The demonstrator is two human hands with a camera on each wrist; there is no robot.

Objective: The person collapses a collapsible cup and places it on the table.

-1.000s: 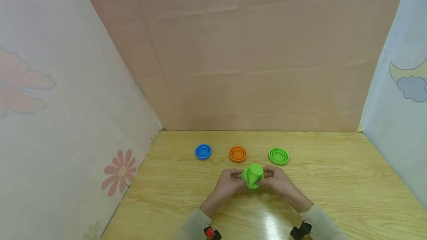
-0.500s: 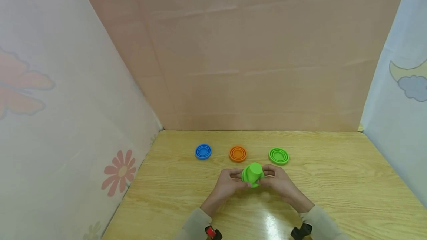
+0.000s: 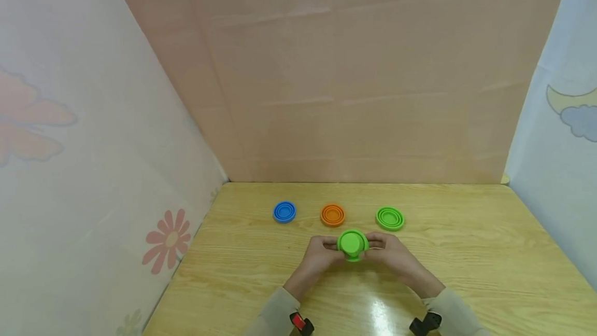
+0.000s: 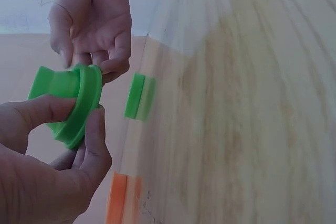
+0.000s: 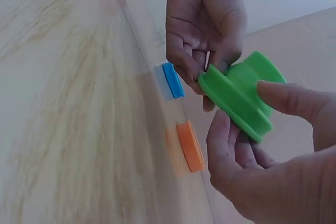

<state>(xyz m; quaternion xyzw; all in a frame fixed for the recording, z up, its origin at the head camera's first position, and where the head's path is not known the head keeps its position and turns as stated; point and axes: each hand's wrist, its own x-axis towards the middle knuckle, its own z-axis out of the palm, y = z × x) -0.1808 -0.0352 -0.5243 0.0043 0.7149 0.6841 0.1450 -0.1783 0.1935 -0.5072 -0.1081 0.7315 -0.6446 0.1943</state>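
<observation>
Both hands hold a green collapsible cup [image 3: 352,243] above the table, its round base facing up toward the head camera. My left hand [image 3: 319,255] pinches the rim from the left, thumb on the side wall and fingers beneath. From the right, my right hand [image 3: 389,255] grips the opposite side of the rim. In the left wrist view the cup [image 4: 89,98] shows a wide rim band with a narrower part standing out of it. The right wrist view shows the cup [image 5: 241,98] between both thumbs and fingers. Its inside is hidden.
Beyond the hands, a blue folded cup [image 3: 284,212], an orange folded cup [image 3: 332,215] and a second green folded cup [image 3: 389,219] lie flat in a row on the wooden table [image 3: 466,253]. A brown panel [image 3: 354,92] stands behind; patterned white panels flank both sides.
The held green cup's narrow part leaned and looked twisted before; now its base faces the head camera squarely and it appears shorter and rounder. The hands have barely moved; the folded cups stay put.
</observation>
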